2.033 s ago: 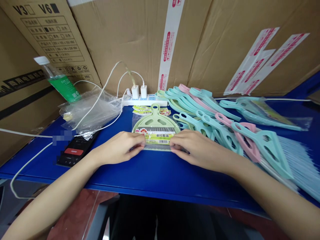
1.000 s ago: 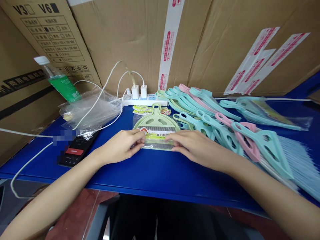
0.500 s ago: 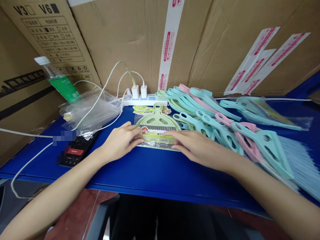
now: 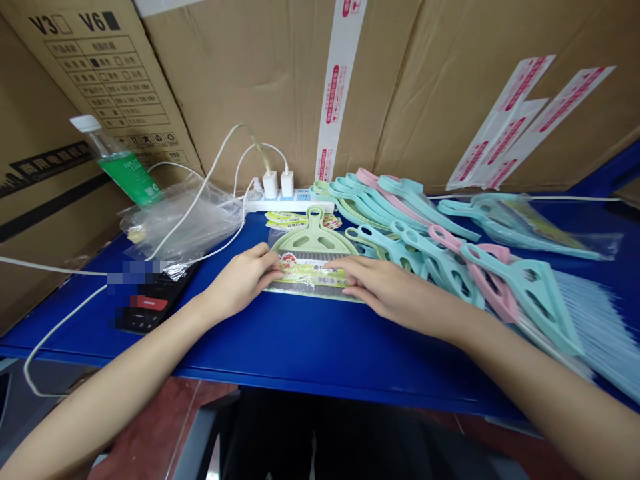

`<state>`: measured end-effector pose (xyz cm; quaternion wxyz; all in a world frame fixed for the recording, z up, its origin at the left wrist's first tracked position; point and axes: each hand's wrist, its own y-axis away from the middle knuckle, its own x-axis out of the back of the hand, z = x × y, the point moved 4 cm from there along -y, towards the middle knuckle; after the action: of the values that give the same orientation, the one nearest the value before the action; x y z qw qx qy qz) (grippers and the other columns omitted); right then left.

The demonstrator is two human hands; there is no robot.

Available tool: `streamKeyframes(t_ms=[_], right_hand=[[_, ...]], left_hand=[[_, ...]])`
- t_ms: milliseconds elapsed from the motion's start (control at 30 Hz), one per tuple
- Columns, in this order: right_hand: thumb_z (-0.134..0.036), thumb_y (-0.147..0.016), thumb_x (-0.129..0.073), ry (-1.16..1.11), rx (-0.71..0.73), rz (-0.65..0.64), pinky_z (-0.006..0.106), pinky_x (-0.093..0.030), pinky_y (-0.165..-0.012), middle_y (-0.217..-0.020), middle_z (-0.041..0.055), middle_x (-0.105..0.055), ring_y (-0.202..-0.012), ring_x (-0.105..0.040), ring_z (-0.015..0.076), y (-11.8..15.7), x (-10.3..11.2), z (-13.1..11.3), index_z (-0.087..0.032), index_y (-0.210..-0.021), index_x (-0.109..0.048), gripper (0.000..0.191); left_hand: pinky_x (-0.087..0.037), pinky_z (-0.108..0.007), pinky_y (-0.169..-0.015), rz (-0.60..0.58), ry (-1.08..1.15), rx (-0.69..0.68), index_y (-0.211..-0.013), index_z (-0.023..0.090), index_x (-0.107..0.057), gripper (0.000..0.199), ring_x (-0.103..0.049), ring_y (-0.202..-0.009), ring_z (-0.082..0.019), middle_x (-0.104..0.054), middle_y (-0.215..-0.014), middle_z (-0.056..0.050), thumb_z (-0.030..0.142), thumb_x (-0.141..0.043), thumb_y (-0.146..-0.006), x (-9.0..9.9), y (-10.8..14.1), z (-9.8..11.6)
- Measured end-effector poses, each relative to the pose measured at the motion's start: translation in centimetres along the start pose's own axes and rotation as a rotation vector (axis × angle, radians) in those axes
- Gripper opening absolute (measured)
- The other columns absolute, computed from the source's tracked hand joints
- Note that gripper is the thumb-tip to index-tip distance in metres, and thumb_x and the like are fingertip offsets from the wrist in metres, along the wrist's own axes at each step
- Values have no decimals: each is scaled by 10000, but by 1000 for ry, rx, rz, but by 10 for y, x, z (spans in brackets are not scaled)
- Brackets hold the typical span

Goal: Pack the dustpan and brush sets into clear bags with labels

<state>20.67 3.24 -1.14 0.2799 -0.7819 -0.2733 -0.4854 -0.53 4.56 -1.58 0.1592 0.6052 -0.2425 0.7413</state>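
Note:
A light green dustpan and brush set [image 4: 315, 233] lies on the blue table in front of me, its handle pointing away. A clear plastic bag [image 4: 300, 289] with a yellow-green and white label card [image 4: 310, 273] covers its near part. My left hand [image 4: 247, 277] is closed at the left edge, thumb and fingers pinching the plastic bag beside the card. On the opposite side, my right hand [image 4: 383, 283] has its fingertips over the right end of the card and its thumb at the near edge, gripping the bag there.
Blue, green and pink dustpans [image 4: 395, 200] and brushes [image 4: 525, 287] are piled at the right, near a bagged blue set [image 4: 520, 223]. Behind stands a power strip [image 4: 293, 202] with chargers. Leftward are clear bags [image 4: 185, 213], a bottle [image 4: 125, 167], a phone [image 4: 155, 303] and white cables.
My left thumb has drawn in toward the fingers at the bag's left edge. The plastic's near edge has shifted slightly, while my right hand has stayed almost in place.

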Motion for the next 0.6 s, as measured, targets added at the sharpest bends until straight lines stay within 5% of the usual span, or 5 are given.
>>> streamKeyframes(t_ms=[433,600], right_hand=[[-63,-877,-383,105,13,17,300,-503,-654,-988,80,-701,-792,-667,199,2,1,-3,-192,-1178,-592,389],[-70,-863,-405,150,17,124,367,-494,-790,-942,87,-713,-870,-650,235,1,-1,1,-179,-1093,-619,333]], left_hand=[[-475,-288,-724,-40,165,-76,-845,195,-515,157,-584,-773,-148,-554,-849,-13,190,-401,-953,1,4,-1],[-467,-282,-711,-33,201,-91,-844,197,-493,128,-585,-770,-150,-562,-837,-9,177,-414,-943,2,4,-1]])
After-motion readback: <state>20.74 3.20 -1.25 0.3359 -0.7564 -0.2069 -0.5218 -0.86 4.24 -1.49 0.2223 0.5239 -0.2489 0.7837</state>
